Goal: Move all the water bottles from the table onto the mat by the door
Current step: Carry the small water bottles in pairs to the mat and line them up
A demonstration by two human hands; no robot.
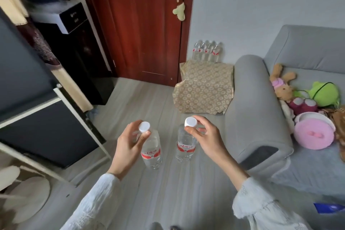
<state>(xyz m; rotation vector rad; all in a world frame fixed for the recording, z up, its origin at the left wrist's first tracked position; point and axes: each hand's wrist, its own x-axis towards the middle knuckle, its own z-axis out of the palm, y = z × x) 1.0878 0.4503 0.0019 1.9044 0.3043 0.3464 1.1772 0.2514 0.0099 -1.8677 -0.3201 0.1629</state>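
Observation:
My left hand (128, 145) grips the neck of a clear water bottle (152, 152) with a white cap and red label, carried above the floor. In my right hand (203, 136), a second such bottle (184, 147) is pinched just under its cap. Both bottles hang upright. Ahead lies the beige patterned mat (203, 87), between the red door (141, 24) and the sofa arm. Several water bottles (207, 51) stand in a row at the mat's far edge against the wall. The table is out of view.
A grey sofa (261, 114) with plush toys (298, 89) and a pink round box (313, 132) fills the right. A dark cabinet (46, 127) and a black stand (80, 58) line the left. Pale floor (141, 99) runs between them to the door.

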